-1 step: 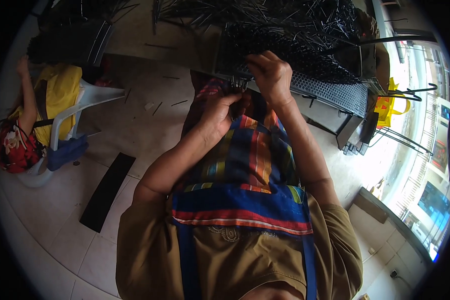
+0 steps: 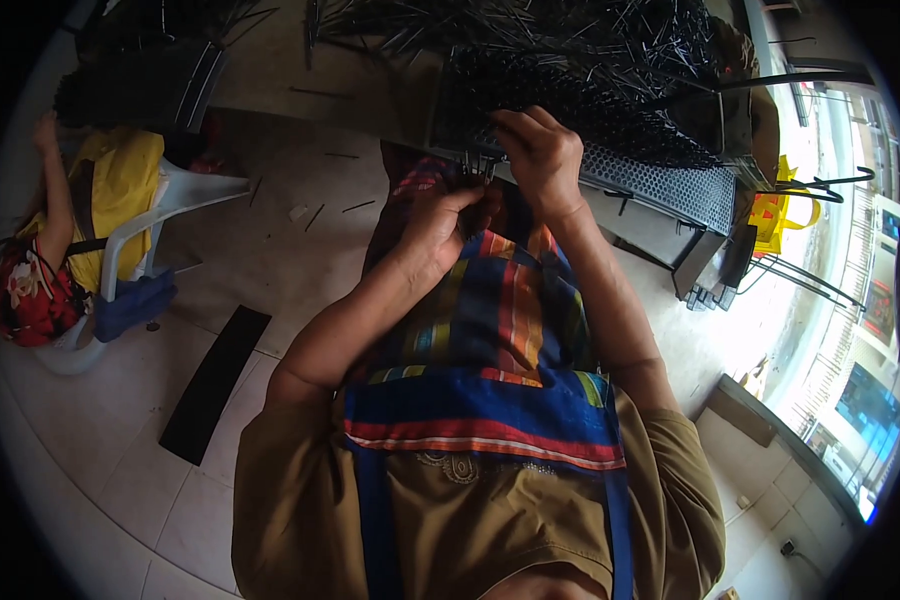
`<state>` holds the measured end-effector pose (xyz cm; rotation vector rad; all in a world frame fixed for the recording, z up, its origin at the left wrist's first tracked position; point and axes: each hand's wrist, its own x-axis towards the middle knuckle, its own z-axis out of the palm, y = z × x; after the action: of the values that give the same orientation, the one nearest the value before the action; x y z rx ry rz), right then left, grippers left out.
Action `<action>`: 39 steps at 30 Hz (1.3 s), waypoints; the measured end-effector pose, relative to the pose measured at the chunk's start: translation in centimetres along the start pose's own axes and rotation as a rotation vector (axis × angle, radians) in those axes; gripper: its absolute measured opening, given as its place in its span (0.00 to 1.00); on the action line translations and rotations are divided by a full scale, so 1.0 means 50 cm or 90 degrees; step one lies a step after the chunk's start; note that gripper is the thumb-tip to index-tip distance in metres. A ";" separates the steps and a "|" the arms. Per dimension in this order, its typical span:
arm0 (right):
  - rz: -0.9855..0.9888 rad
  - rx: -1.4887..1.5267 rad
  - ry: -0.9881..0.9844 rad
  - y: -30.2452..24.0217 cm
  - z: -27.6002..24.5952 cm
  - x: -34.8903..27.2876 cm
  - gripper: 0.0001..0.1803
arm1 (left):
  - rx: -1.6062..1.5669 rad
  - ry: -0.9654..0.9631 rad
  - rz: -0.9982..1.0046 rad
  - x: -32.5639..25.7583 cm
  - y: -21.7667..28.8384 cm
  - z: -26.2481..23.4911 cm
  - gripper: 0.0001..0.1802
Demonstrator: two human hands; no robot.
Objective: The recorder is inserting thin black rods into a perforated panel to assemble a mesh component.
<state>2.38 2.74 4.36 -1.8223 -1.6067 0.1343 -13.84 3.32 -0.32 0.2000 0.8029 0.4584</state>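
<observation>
My left hand [image 2: 440, 222] is closed above my lap, at the near edge of the work surface. A small bunch of thin dark pieces with shiny tips [image 2: 478, 168] sticks up from its fingers. Just right of it and farther out, my right hand [image 2: 544, 160] is raised with its fingers bent together in a pinch; whatever they hold is too small or dark to make out. Beyond the right hand stands a perforated rack [image 2: 660, 190], its holes showing along the near side. Many thin black sticks [image 2: 580, 105] stand densely packed over the rest of it.
A heap of loose black rods [image 2: 530, 25] lies behind the rack. Hooked dark bars [image 2: 820, 185] jut out at the right, by a yellow bag [image 2: 770, 222]. To the left, a person sits on a white plastic chair [image 2: 185, 190]. A black strip [image 2: 215, 385] lies on the tiled floor.
My right hand has shifted very slightly toward me. The left hand and the bunch in it look the same.
</observation>
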 end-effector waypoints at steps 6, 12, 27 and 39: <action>0.369 0.493 -0.104 0.006 0.004 -0.054 0.08 | -0.012 -0.049 0.015 -0.010 0.007 0.023 0.07; 0.345 0.488 0.195 0.016 -0.017 -0.027 0.05 | 0.036 0.037 0.012 0.007 0.001 -0.001 0.11; 0.051 -0.002 0.099 0.008 0.005 -0.001 0.06 | 0.013 0.017 -0.008 0.011 -0.013 0.008 0.06; 0.090 -0.034 0.022 -0.002 -0.008 0.015 0.07 | 0.002 -0.004 -0.034 0.009 -0.019 0.010 0.06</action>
<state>2.68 3.28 4.97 -1.9680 -1.4701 0.1231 -12.91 2.68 -0.59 0.1821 0.8004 0.4068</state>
